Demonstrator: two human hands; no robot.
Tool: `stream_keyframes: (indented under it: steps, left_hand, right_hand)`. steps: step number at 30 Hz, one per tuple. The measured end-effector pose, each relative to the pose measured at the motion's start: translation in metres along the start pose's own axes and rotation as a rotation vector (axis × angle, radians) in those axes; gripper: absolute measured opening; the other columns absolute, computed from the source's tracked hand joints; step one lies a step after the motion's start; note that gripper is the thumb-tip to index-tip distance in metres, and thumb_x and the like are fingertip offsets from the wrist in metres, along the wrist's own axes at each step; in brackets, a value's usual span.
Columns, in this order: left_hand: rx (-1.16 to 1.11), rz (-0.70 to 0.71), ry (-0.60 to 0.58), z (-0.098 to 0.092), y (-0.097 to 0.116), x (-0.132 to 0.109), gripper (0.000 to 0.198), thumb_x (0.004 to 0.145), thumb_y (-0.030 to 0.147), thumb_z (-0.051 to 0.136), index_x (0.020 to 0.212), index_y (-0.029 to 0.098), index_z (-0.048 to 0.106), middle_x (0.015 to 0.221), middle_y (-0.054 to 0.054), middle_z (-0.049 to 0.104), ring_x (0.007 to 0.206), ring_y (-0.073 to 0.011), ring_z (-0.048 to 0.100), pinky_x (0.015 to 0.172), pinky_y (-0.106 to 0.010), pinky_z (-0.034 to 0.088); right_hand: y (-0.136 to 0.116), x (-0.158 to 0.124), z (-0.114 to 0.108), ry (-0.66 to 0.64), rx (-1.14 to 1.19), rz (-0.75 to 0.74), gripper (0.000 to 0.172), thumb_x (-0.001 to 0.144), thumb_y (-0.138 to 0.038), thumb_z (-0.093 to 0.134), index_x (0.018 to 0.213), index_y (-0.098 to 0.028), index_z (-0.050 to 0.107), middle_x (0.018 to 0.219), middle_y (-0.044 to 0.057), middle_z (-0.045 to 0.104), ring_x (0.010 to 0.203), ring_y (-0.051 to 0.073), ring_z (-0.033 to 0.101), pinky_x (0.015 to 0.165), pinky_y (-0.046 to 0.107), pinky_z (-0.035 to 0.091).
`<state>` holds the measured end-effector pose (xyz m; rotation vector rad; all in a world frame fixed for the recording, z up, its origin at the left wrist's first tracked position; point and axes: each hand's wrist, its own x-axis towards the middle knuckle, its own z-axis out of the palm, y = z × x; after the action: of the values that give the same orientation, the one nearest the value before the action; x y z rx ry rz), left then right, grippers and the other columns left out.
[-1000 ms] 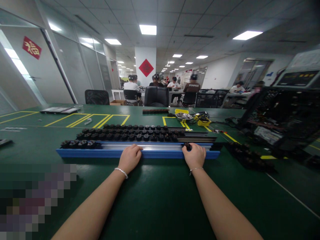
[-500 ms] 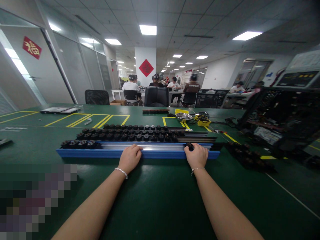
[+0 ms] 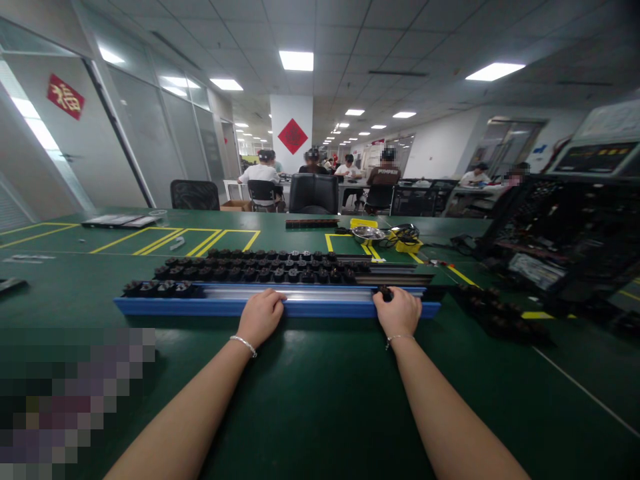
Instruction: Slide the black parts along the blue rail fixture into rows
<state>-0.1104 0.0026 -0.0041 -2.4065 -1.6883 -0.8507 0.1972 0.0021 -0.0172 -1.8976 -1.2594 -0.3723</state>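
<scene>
Right hand (image 3: 400,310) has thumb and fingers around one black socket (image 3: 385,293), partly hidden, so exact finger contact can't be read. Socket sits in the channel of the blue rail (image 3: 325,309), near the rail's right end, on the thumb side of the grip. Over the last second hand and socket shifted right along the rail together; rail and left hand (image 3: 262,313) stayed put. My read: socket is being slid in the channel, not lifted. Left hand is clamped over the rail's near wall around mid-length, probably bracing it. Four seated sockets (image 3: 159,289) fill the rail's left end, bare channel after them. Just behind the rail: loaded socket rows (image 3: 260,270). Off its right end: dark parts pile (image 3: 493,310).
</scene>
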Motion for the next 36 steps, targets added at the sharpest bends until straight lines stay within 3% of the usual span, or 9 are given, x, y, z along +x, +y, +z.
stream_keyframes:
  steps: [36]
  left_hand:
    - [-0.009, -0.011, -0.012, -0.0018, 0.0013, -0.0001, 0.03, 0.085, 0.021, 0.037, 0.092, 0.021, 0.067, 0.093, -0.004, 0.066, 0.086, -0.0188, 0.06, 0.083, -0.032, 0.044]
  right_hand:
    - [0.0094, 0.0045, -0.0035, 0.021, 0.003, 0.048, 0.033, 0.073, -0.034, 0.044, 0.09, -0.014, 0.064, 0.098, 0.013, 0.065, 0.093, 0.026, 0.052, 0.097, 0.044, 0.026]
